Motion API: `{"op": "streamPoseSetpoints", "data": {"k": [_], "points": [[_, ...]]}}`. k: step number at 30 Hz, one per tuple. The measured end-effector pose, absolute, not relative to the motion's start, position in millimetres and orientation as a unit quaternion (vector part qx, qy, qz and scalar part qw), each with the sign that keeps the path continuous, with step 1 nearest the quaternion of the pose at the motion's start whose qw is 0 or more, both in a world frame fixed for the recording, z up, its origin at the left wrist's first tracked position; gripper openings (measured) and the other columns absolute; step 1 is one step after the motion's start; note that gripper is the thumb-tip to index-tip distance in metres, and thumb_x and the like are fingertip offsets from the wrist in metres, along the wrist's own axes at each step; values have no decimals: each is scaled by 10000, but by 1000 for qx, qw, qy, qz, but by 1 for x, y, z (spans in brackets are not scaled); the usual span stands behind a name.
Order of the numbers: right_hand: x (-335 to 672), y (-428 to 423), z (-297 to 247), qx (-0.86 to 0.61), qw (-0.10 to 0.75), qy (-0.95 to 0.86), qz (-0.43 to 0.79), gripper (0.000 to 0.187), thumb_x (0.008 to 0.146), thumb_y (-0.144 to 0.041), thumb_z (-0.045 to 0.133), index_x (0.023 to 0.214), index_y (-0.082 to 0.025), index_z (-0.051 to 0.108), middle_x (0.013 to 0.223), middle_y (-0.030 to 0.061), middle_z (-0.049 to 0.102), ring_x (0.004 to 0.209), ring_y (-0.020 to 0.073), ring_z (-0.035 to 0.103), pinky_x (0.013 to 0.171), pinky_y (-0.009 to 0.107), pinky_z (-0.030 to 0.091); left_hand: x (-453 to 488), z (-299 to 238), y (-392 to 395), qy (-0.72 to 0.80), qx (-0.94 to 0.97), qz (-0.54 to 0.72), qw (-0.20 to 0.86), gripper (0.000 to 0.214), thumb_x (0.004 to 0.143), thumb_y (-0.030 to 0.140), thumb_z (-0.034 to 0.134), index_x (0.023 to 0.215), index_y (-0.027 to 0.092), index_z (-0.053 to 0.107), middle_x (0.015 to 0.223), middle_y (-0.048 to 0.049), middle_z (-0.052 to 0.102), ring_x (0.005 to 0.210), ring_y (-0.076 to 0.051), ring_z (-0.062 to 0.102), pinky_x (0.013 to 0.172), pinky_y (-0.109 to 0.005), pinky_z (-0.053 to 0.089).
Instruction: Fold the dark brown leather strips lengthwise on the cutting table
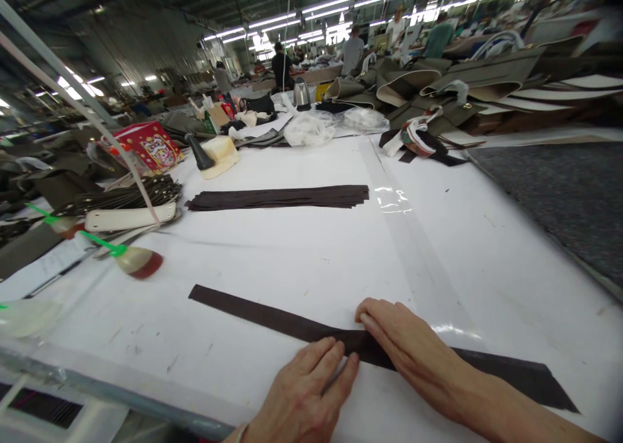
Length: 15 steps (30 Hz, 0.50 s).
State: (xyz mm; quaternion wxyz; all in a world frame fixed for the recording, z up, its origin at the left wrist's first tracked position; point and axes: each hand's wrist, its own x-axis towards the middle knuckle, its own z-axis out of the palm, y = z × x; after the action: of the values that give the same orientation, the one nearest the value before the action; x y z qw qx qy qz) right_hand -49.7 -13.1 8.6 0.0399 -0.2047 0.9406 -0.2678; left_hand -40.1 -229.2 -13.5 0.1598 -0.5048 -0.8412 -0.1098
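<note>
A long dark brown strip (253, 314) lies flat on the white table (311, 255), running from centre left to lower right. My left hand (306, 391) rests on the table with its fingers stretched out, tips touching the strip's near edge. My right hand (409, 346) lies flat across the strip, fingers together and pressing it down. Farther back lies a stack of similar dark strips (277, 198).
A brush with a green handle (131, 259) lies at the left beside a cream strap piece (129, 217) and dark straps. A red box (148, 146), plastic bags and olive bag parts (438, 89) crowd the back. A grey mat (559, 196) covers the right. People work far behind.
</note>
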Motion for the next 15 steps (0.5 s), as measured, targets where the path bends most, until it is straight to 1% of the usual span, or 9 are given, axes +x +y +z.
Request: {"op": "streamPoseSetpoints", "data": {"k": [2, 3, 5, 8, 10, 12, 15], "points": [[-51, -16, 12, -235, 30, 937, -257, 85, 950, -161, 449, 962, -201, 523, 916, 25, 574, 801, 190, 511, 737, 332, 354, -40, -14, -230, -842, -505, -108, 153, 393, 885, 90, 406, 1254, 64, 539, 1177, -134, 639, 1094, -259, 598, 861, -353, 564], [-52, -18, 12, -249, 18, 938, -239, 63, 919, -158, 511, 964, -197, 529, 924, 30, 574, 818, 200, 510, 744, 339, 351, -39, -14, -230, -844, -504, -109, 149, 388, 890, 94, 405, 1253, 55, 537, 1185, -139, 635, 1105, -259, 592, 871, -352, 560], [-53, -25, 8, -274, -7, 943, -190, 109, 861, -131, 581, 942, -188, 537, 908, 35, 570, 820, 217, 503, 740, 351, 341, -39, -14, -230, -845, -503, -113, 143, 377, 895, 96, 405, 1243, 43, 540, 1196, -150, 626, 1126, -257, 579, 894, -349, 550], [-56, -33, 0, -284, -35, 948, -135, 114, 833, -92, 586, 838, -189, 526, 826, 23, 554, 760, 216, 487, 690, 347, 314, -39, -13, -230, -842, -509, -121, 134, 370, 891, 89, 413, 1234, 37, 543, 1198, -165, 618, 1147, -253, 566, 919, -350, 539], [-57, -35, -4, -284, -39, 950, -119, 167, 807, -44, 573, 777, -192, 503, 784, 14, 539, 726, 208, 477, 662, 339, 294, -40, -11, -230, -839, -512, -132, 126, 372, 886, 81, 415, 1234, 42, 540, 1191, -166, 619, 1157, -246, 559, 935, -351, 531], [-57, -35, -6, -273, -35, 954, -123, 194, 796, -10, 556, 767, -191, 493, 778, 10, 536, 717, 202, 475, 655, 333, 287, -42, -9, -230, -838, -514, -143, 118, 370, 886, 83, 413, 1232, 53, 540, 1176, -161, 625, 1159, -237, 556, 949, -351, 522], [-55, -33, -5, -254, -22, 954, -156, 166, 852, -37, 533, 802, -193, 503, 807, 7, 549, 728, 196, 486, 666, 326, 294, -43, -4, -229, -838, -513, -157, 100, 362, 880, 84, 428, 1222, 59, 544, 1162, -154, 628, 1134, -232, 565, 951, -345, 518]]}}
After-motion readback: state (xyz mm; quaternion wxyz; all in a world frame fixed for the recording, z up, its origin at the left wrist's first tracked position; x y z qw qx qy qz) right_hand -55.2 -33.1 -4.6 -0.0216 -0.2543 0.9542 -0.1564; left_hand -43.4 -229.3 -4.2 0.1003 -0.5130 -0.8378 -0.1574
